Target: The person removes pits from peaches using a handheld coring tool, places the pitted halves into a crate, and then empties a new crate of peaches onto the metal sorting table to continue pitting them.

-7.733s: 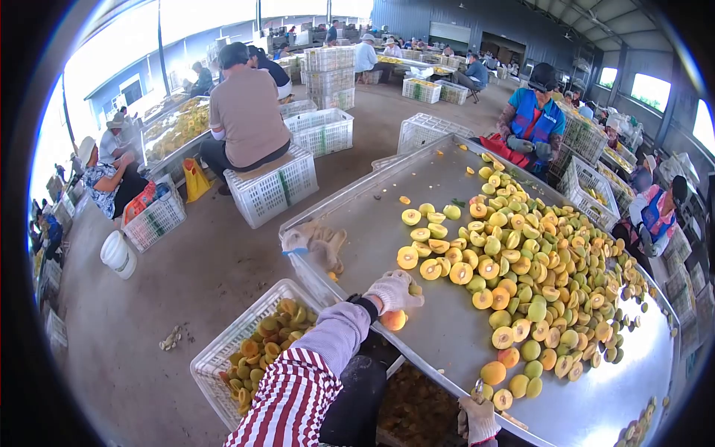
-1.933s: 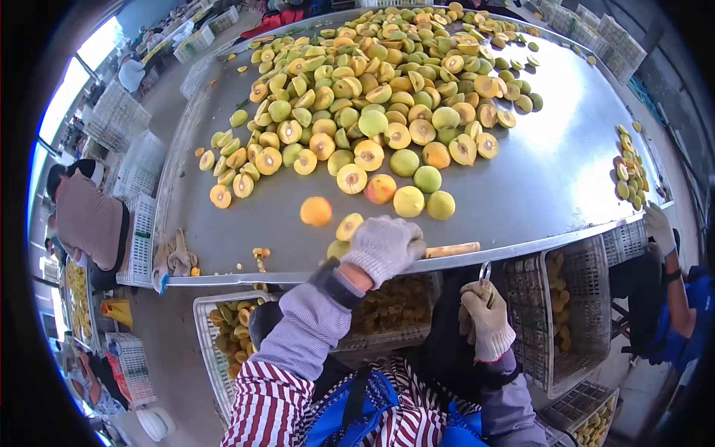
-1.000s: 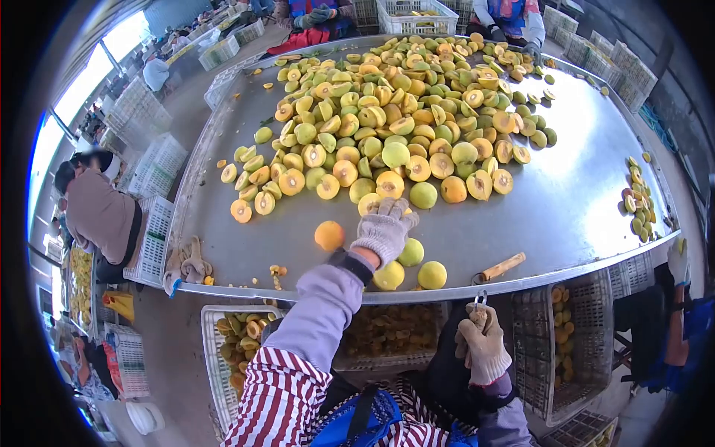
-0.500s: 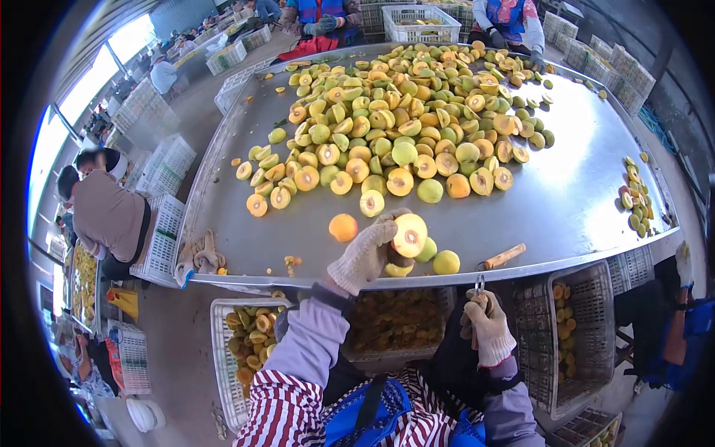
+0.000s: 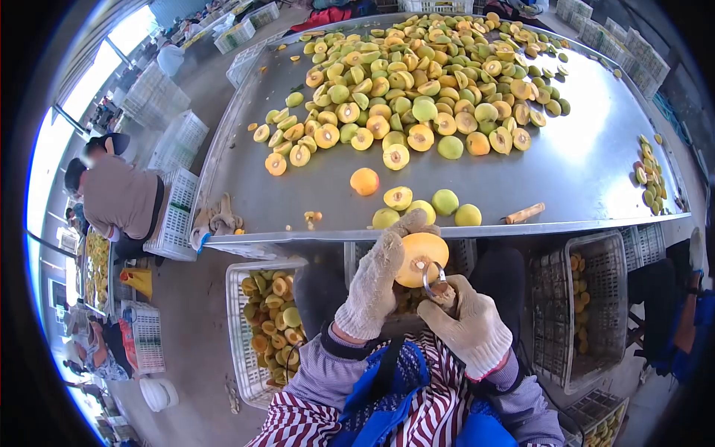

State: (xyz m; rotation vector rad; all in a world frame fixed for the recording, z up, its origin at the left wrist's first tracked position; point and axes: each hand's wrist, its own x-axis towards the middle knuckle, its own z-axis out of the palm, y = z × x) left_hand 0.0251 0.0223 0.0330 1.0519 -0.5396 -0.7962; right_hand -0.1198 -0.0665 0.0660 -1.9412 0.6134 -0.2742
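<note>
My left hand (image 5: 372,287), in a knitted work glove, is closed around a yellow peach half (image 5: 422,253), its cut face turned up toward me. My right hand (image 5: 473,328), also gloved, grips a pitting spoon with a curved metal loop (image 5: 432,280). That loop touches the middle of the cut face, by the pit. Both hands are in front of the table's near edge, above my lap. Just beyond them on the table are a cut peach half (image 5: 398,197) and several greenish peaches (image 5: 445,202).
A heap of halved peaches (image 5: 417,89) covers the far part of the metal table (image 5: 298,194). A wooden-handled tool (image 5: 525,213) lies near the front edge, gloves (image 5: 217,220) at the left corner. Crates (image 5: 249,354) (image 5: 588,313) flank my legs. A co-worker (image 5: 119,194) sits at left.
My left hand has drawn the peach half back off the table toward my lap. My right hand has brought the pitting spoon up to its cut face. A cut half now lies near the front edge.
</note>
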